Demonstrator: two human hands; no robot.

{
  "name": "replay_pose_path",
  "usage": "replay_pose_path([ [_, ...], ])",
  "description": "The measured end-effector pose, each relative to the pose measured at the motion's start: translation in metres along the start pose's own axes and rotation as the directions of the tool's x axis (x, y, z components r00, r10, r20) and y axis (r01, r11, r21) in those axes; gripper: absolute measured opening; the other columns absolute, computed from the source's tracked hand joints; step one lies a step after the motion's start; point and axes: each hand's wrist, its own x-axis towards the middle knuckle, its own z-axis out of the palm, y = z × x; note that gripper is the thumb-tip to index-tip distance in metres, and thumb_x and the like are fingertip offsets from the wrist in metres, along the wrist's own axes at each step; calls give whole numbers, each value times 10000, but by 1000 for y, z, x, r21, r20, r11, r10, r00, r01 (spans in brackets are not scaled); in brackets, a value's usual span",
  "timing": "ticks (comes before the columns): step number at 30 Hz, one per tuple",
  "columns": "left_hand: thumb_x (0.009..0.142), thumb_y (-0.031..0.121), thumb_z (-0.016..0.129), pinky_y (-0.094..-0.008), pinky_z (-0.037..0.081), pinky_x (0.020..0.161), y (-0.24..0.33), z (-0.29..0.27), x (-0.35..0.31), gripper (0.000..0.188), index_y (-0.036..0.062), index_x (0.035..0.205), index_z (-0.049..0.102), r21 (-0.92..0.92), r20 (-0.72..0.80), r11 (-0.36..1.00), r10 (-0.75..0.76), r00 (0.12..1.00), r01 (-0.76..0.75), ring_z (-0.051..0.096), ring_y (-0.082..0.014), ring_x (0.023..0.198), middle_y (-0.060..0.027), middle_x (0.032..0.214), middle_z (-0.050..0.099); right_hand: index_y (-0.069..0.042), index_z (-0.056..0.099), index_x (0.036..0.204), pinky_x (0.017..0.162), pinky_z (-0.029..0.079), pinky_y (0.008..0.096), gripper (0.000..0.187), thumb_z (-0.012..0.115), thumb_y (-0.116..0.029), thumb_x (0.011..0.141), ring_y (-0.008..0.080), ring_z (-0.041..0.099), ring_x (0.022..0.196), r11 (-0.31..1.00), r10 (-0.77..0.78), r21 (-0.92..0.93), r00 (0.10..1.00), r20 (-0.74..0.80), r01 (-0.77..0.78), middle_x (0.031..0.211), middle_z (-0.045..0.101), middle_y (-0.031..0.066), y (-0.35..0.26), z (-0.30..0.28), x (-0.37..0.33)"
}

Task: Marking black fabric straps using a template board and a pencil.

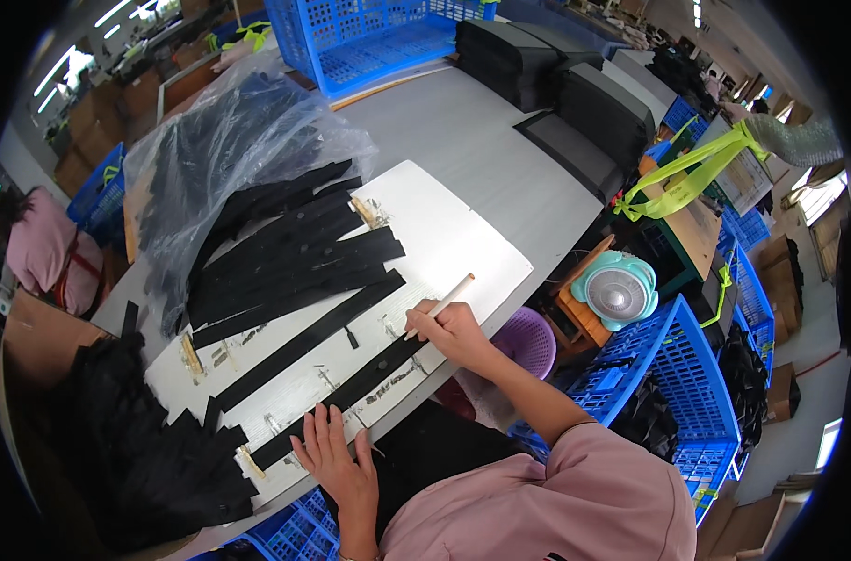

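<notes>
My right hand (452, 332) grips a pale pencil (454, 295), its lower end at the right end of a black fabric strip (374, 370). This strip lies slantwise along the near edge of a white board (482, 245). Toward the strip's left end, my left hand (339, 467) rests with fingers stretched out, fingertips on the cloth. Small lines and dark marks show on the board beside the strip. Farther up the board lies another single black strip (304, 342), with a layered pile of black strips (295, 257) beyond it.
Clear plastic (304, 122) partly covers the pile. A heap of black strips (145, 449) fills the left side. Behind stand a blue basket (379, 56) and stacked black panels (603, 117). Right of the table are a teal fan (618, 290), a purple basket (526, 342) and blue crates (673, 374).
</notes>
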Motion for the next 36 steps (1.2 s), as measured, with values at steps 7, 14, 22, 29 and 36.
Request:
replay_pose_path([
  [7, 945, 187, 696, -567, 171, 1224, 13, -4, 13, 507, 28, 1409, 569, -127, -23, 991, -36, 999, 33, 414, -372, 1433, -166, 1492, 524, 22, 701, 869, 613, 441, 230, 268, 586, -152, 1037, 73, 549, 665, 996, -25, 81, 998, -60, 30, 737, 637, 23, 4, 0, 0],
  [14, 883, 72, 742, -518, 316, 1175, 58, 27, 63, 319, 58, 1200, 701, -349, -124, 927, 101, 987, -138, 568, -330, 1275, -111, 1309, 659, 43, 720, 892, 604, 452, 252, 275, 602, -161, 1033, 94, 565, 645, 998, -44, 34, 998, -48, 46, 696, 644, 43, 9, 3, -1],
  [22, 834, 15, 760, -423, 429, 973, 67, 51, 84, 177, 42, 1006, 725, -343, -202, 927, 83, 976, -150, 610, -291, 1060, -71, 1114, 701, 38, 724, 933, 620, 493, 284, 237, 625, -160, 1015, 135, 625, 664, 995, -79, -65, 996, -38, 76, 752, 699, 93, 8, 5, -4],
  [29, 856, 33, 728, -495, 432, 1024, 67, 51, 84, 164, 15, 1017, 707, -362, -196, 918, 95, 976, -162, 594, -308, 1066, -99, 1125, 668, 37, 724, 950, 634, 507, 315, 215, 632, -150, 1005, 201, 671, 695, 987, -82, -138, 997, -4, 80, 806, 723, 122, 10, 5, -4],
  [36, 836, 26, 759, -445, 434, 994, 67, 50, 86, 159, 43, 991, 727, -341, -194, 927, 90, 977, -154, 611, -296, 1059, -72, 1115, 697, 39, 726, 906, 615, 502, 302, 227, 630, -144, 999, 184, 663, 661, 987, -89, -132, 996, -11, 87, 756, 710, 120, 4, 4, -4],
])
